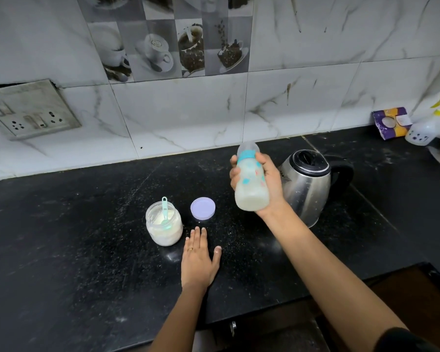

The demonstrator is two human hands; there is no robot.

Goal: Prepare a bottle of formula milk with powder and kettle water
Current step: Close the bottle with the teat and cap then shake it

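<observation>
Clearly, the feeding bottle [251, 182] is held right of centre in the frame, apparently lifted off the black counter [87, 237] and overlapping the steel kettle [306, 184] behind it. It is wrapped by the right hand [272, 181]: fingers [233, 174] are curled round the left side of the body and the thumb is hooked near the teal collar. The clear cap is seated, and pale milk is seen only in the lower part.

The bottle is judged light and bottom-weighted, since little liquid is carried. Its plastic wall should be stiff enough to be gripped firmly, though some warmth from kettle water may be felt. A smooth, possibly damp surface is to be expected, so a hold round the mid-body, as now, is preferred to one on the cap, which could be pulled off.

The left hand [200, 260] is laid flat on the counter at lower centre, fingers straight and together, thumb spread, nothing held. Just to its upper left the open powder jar [164, 224] is stood with a teal scoop [165, 208] inside; its lilac lid [203, 208] is laid beside it.
</observation>
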